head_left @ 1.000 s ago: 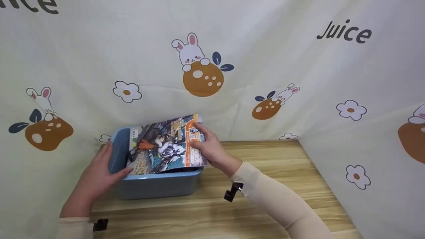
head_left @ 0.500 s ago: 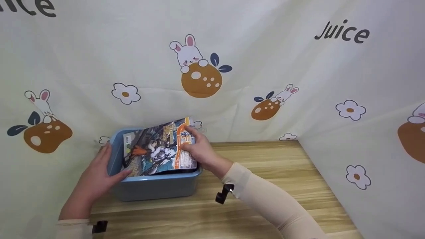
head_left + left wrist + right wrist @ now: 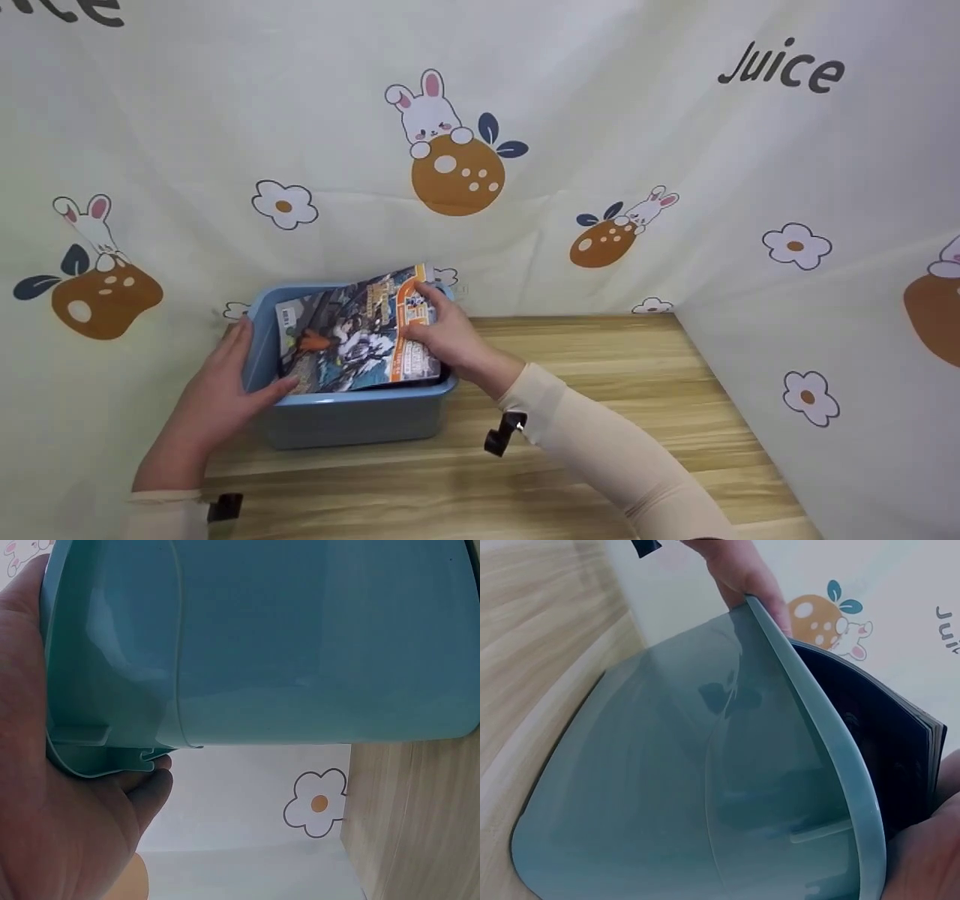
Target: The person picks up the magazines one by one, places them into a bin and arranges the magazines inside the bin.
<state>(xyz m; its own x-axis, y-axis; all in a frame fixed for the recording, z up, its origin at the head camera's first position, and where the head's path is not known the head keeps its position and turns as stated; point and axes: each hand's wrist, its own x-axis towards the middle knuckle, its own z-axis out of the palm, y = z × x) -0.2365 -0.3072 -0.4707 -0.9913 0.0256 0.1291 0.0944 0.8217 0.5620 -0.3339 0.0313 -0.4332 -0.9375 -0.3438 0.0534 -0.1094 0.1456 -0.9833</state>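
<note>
A magazine [image 3: 352, 337] with a colourful illustrated cover lies at a slant in the mouth of a blue plastic bin [image 3: 352, 421]. Its right end rises above the rim. My right hand [image 3: 454, 341] pinches that raised end, thumb on the cover and fingers underneath. In the right wrist view the magazine's dark underside [image 3: 885, 735] bows up out of the bin, and the right hand [image 3: 930, 859] is at its edge. My left hand [image 3: 214, 397] grips the bin's near left corner, thumb over the rim; the left wrist view shows its fingers [image 3: 154, 791] curled around the rim.
The bin stands on a wood-grain table [image 3: 600, 420], close to the back wall. A pale cloth [image 3: 600, 112] printed with rabbits, oranges and flowers covers the walls behind and on both sides. A small black clip-like device [image 3: 504, 433] is on the right wrist.
My right hand has brought the magazine left and lower, so more of it sits within the bin's rim; in the last half second it barely moves. The left hand and bin stay put.
</note>
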